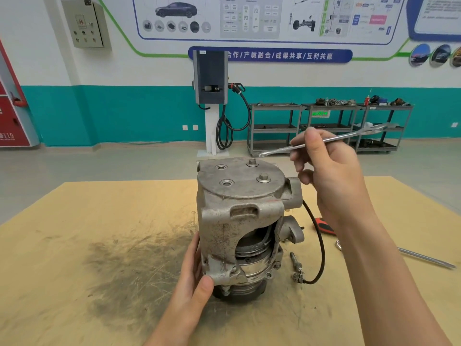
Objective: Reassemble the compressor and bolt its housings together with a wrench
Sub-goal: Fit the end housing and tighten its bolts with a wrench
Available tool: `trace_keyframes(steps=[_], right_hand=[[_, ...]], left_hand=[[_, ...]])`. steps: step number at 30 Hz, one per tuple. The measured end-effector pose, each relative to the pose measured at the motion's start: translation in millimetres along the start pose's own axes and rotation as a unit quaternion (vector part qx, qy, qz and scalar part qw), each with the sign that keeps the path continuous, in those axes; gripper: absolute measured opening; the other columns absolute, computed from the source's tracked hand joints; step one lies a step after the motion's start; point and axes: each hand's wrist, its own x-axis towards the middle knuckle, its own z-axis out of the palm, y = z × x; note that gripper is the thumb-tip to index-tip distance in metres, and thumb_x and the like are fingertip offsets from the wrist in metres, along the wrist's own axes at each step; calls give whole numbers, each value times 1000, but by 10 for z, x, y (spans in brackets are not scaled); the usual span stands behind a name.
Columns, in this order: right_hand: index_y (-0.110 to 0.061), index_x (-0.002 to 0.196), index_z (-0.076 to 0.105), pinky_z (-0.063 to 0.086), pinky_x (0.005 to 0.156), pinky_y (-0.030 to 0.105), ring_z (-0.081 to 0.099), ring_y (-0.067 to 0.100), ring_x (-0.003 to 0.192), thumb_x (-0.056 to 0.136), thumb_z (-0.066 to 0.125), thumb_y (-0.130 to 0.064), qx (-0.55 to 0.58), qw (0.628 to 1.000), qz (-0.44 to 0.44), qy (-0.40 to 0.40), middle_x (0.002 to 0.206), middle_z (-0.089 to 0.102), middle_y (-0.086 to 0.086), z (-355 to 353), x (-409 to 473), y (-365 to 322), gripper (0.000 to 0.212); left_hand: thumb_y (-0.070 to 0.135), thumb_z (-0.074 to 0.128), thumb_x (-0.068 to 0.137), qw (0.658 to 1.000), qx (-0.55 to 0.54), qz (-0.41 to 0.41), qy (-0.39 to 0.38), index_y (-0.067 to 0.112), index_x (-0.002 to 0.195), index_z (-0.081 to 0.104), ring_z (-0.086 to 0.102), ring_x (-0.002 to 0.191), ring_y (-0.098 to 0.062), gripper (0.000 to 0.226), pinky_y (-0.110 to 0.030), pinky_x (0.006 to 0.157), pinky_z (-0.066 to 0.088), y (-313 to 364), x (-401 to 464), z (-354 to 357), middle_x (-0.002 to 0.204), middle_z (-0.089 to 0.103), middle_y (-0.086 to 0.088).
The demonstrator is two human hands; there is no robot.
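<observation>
The grey compressor (239,221) stands upright on the yellow table (99,245), pulley end down. Its top plate carries two bolts, one at the back (252,162) and one at the right (263,177), plus two open bolt holes (223,174) on the left. My left hand (193,278) holds the lower left of the housing, thumb on a front lug. My right hand (324,166) pinches a long silver wrench (331,139) above and right of the top plate. The wrench's near end hovers just above the back bolt.
A black cable (318,245) with a connector trails from the compressor on the right. A loose bolt (294,259) lies beside it. A red-handled tool (324,227) and a metal rod (426,258) lie further right. A dark grease stain (129,265) marks the table.
</observation>
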Motion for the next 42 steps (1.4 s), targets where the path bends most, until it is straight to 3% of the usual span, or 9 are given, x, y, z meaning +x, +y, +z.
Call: trace_keyframes(steps=[7, 13, 16, 21, 27, 30, 34, 38, 42], right_hand=[[-15, 89, 63, 35, 58, 26, 51, 6, 62, 100, 45, -30, 68, 992, 91, -50, 68, 63, -7, -41, 40, 119, 25], [-16, 87, 61, 35, 51, 20, 50, 6, 61, 102, 43, -28, 102, 988, 113, -17, 66, 61, -5, -30, 44, 152, 27], [-15, 88, 62, 34, 47, 16, 49, 6, 61, 102, 43, -28, 87, 990, 108, -33, 66, 62, -6, -18, 32, 152, 27], [-16, 85, 62, 42, 62, 20, 55, 6, 67, 100, 51, -23, -59, 996, -68, -6, 70, 61, -8, 55, -32, 88, 20], [-24, 84, 62, 40, 59, 18, 55, 4, 66, 93, 58, -34, -280, 934, -223, 8, 71, 57, -18, 182, -114, -47, 14], [-21, 84, 62, 42, 58, 21, 55, 8, 64, 96, 56, -31, -189, 964, -185, 35, 70, 61, -9, 172, -114, -80, 17], [-19, 82, 61, 36, 54, 12, 50, -2, 61, 103, 46, -27, -42, 997, -52, 50, 70, 59, -8, 62, -35, -58, 27], [-18, 83, 62, 31, 45, 15, 45, 6, 63, 103, 43, -27, 43, 997, 57, 0, 68, 58, -5, -15, 18, 58, 28], [-16, 86, 62, 32, 44, 14, 45, 7, 63, 102, 43, -30, 64, 994, 90, -3, 68, 58, -5, -32, 41, 136, 28]], left_hand=[[84, 63, 63, 1000, 22, 19, -5, 36, 149, 22, 38, 139, -2, 107, -17, 106, 39, -88, 2, -22, 148, 40, 27], [86, 63, 62, 999, 30, 15, -9, 35, 150, 21, 37, 140, -3, 110, -36, 113, 32, -76, 0, -20, 150, 39, 25], [86, 64, 60, 1000, 27, 7, -6, 36, 149, 21, 37, 139, -2, 111, -36, 112, 32, -70, 1, -20, 148, 39, 27], [85, 64, 61, 1000, 30, 0, -4, 39, 148, 23, 38, 139, -2, 106, -28, 111, 38, -74, -2, -19, 148, 40, 27], [86, 64, 59, 1000, 19, 3, -9, 39, 147, 23, 39, 138, -3, 108, -17, 105, 41, -68, 7, -12, 147, 41, 27], [86, 64, 59, 1000, 20, 10, -9, 36, 148, 22, 40, 138, -2, 111, -17, 105, 40, -58, 12, -4, 146, 42, 27], [85, 63, 61, 1000, 20, 12, -5, 33, 148, 21, 40, 137, 0, 110, -13, 102, 40, -51, 4, -1, 146, 41, 29], [83, 64, 64, 1000, 17, 12, -2, 32, 149, 20, 40, 137, -1, 109, -13, 102, 40, -52, 5, -4, 146, 41, 27], [84, 63, 63, 1000, 17, 12, 0, 33, 149, 21, 39, 138, -1, 109, -13, 102, 40, -68, 8, -11, 147, 41, 27]])
